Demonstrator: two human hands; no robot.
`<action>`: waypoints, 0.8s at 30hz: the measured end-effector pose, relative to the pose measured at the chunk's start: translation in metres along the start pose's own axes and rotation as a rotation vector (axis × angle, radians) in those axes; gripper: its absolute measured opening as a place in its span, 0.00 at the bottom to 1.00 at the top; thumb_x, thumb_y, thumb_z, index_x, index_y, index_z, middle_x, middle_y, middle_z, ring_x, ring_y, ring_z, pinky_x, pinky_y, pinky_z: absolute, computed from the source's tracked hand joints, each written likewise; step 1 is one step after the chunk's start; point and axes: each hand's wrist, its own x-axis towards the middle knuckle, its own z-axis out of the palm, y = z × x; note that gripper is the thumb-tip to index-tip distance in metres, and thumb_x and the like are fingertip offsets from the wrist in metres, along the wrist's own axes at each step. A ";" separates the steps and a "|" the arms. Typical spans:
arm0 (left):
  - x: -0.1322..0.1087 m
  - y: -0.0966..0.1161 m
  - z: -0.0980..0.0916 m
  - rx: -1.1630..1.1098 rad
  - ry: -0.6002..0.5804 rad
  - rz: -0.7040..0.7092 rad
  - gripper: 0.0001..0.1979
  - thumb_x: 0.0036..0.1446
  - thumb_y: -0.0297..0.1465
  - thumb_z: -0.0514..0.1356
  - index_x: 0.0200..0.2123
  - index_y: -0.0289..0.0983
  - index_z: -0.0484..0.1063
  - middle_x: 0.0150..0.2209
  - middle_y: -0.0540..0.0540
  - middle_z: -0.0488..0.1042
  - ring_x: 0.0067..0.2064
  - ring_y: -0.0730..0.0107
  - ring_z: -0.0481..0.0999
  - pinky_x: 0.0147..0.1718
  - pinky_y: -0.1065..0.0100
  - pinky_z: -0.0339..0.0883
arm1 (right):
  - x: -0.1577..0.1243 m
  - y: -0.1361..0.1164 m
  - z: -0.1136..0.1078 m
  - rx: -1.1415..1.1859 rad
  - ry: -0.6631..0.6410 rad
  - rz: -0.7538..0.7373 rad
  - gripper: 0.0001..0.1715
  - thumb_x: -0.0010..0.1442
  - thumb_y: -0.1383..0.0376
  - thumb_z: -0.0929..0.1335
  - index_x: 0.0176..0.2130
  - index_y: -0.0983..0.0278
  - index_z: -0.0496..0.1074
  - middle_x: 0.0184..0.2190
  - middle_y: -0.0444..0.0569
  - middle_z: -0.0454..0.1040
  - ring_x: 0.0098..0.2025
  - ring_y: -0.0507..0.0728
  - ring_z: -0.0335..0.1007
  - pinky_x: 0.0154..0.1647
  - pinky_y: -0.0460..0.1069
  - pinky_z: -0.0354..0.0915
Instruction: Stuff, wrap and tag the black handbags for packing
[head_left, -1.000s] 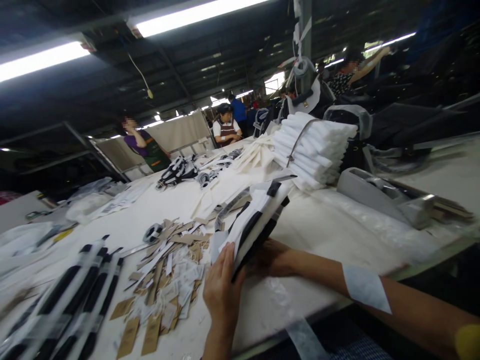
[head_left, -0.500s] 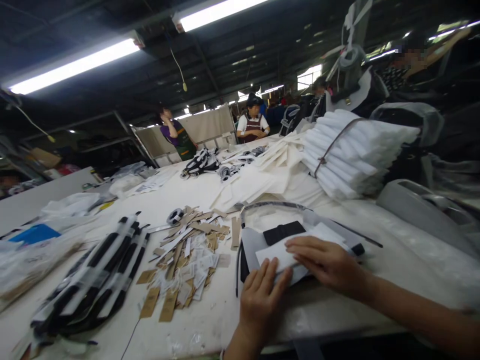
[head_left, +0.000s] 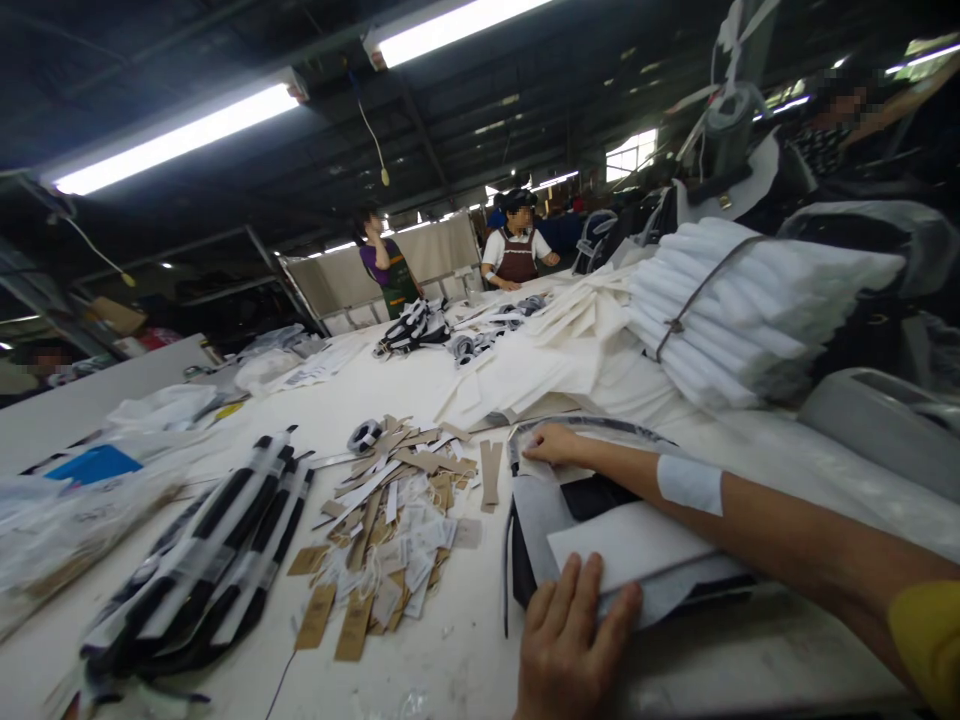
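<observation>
A grey and black bag [head_left: 529, 510] lies flat on the table in front of me. A folded white padding sheet [head_left: 630, 540] rests on it. My left hand [head_left: 574, 635] lies at the sheet's near edge with its fingers stretched out, pressing on the sheet and bag. My right hand [head_left: 555, 445] reaches across to the bag's far left corner, its fingers curled down beside the arched, plastic-wrapped handle [head_left: 630, 428]. What those fingers pinch is hidden. Under my right forearm a black patch [head_left: 596, 495] of the bag shows in part.
Left of the bag are piled brown and white tags [head_left: 390, 540]. Black and white wrapped straps [head_left: 202, 540] lie farther left. A tied stack of white padding [head_left: 735, 310] stands at back right, near loose white sheets [head_left: 525, 370]. Two people [head_left: 517, 250] are beyond the table.
My right hand has left the white sheet and moved to the bag's far left corner, its fingers now curled. My left hand stays at the sheet's near edge. The view has shifted slightly.
</observation>
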 end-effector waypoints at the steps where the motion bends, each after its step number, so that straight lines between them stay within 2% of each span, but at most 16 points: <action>1: 0.000 0.000 0.001 -0.001 0.002 -0.007 0.15 0.69 0.30 0.57 0.55 0.49 0.74 0.52 0.47 0.78 0.52 0.63 0.79 0.43 0.66 0.71 | -0.001 -0.001 0.000 0.033 0.008 0.005 0.18 0.67 0.57 0.68 0.51 0.65 0.72 0.51 0.50 0.73 0.47 0.60 0.73 0.47 0.56 0.72; 5: -0.001 0.000 0.003 -0.011 0.017 -0.021 0.16 0.69 0.29 0.55 0.55 0.49 0.74 0.52 0.47 0.78 0.52 0.63 0.79 0.43 0.66 0.71 | -0.020 -0.009 -0.012 0.167 0.077 -0.031 0.17 0.68 0.57 0.67 0.44 0.69 0.77 0.38 0.52 0.79 0.39 0.57 0.76 0.42 0.53 0.73; 7: -0.001 0.000 0.004 -0.014 0.024 -0.030 0.16 0.70 0.29 0.54 0.55 0.49 0.74 0.53 0.47 0.79 0.53 0.63 0.79 0.44 0.66 0.70 | -0.037 -0.015 -0.021 0.232 0.116 -0.089 0.20 0.67 0.56 0.66 0.42 0.69 0.80 0.34 0.53 0.81 0.38 0.58 0.78 0.43 0.52 0.73; 10: -0.001 0.001 0.003 -0.015 0.013 -0.046 0.16 0.70 0.29 0.54 0.55 0.49 0.74 0.53 0.47 0.78 0.54 0.63 0.78 0.44 0.66 0.70 | -0.073 -0.027 -0.028 0.302 0.122 -0.192 0.21 0.62 0.52 0.69 0.44 0.65 0.82 0.39 0.51 0.83 0.44 0.61 0.79 0.49 0.52 0.72; 13: 0.001 0.002 0.001 -0.026 -0.003 -0.070 0.16 0.70 0.29 0.53 0.54 0.49 0.75 0.53 0.47 0.79 0.54 0.63 0.78 0.45 0.65 0.70 | -0.116 -0.035 -0.023 0.334 0.066 -0.319 0.19 0.60 0.52 0.71 0.43 0.61 0.83 0.42 0.48 0.82 0.46 0.61 0.79 0.51 0.52 0.72; 17: 0.007 0.003 -0.001 -0.061 0.006 -0.104 0.16 0.70 0.28 0.52 0.53 0.49 0.76 0.49 0.46 0.80 0.49 0.64 0.80 0.43 0.64 0.71 | -0.165 -0.029 -0.005 0.245 0.006 -0.473 0.13 0.63 0.64 0.68 0.43 0.60 0.82 0.41 0.47 0.83 0.44 0.58 0.79 0.49 0.50 0.72; 21: 0.008 0.004 -0.001 -0.119 -0.002 -0.145 0.12 0.69 0.29 0.55 0.45 0.46 0.79 0.35 0.49 0.81 0.39 0.66 0.81 0.44 0.63 0.72 | -0.191 -0.015 0.008 0.149 0.037 -0.620 0.22 0.59 0.75 0.65 0.47 0.60 0.81 0.49 0.49 0.79 0.51 0.55 0.76 0.55 0.47 0.68; 24: 0.006 0.003 -0.003 -0.158 -0.053 -0.139 0.10 0.68 0.29 0.56 0.42 0.43 0.78 0.38 0.48 0.81 0.42 0.64 0.80 0.46 0.63 0.72 | -0.199 -0.011 0.011 0.139 0.080 -0.646 0.22 0.59 0.76 0.66 0.48 0.59 0.80 0.46 0.49 0.78 0.48 0.53 0.75 0.51 0.46 0.69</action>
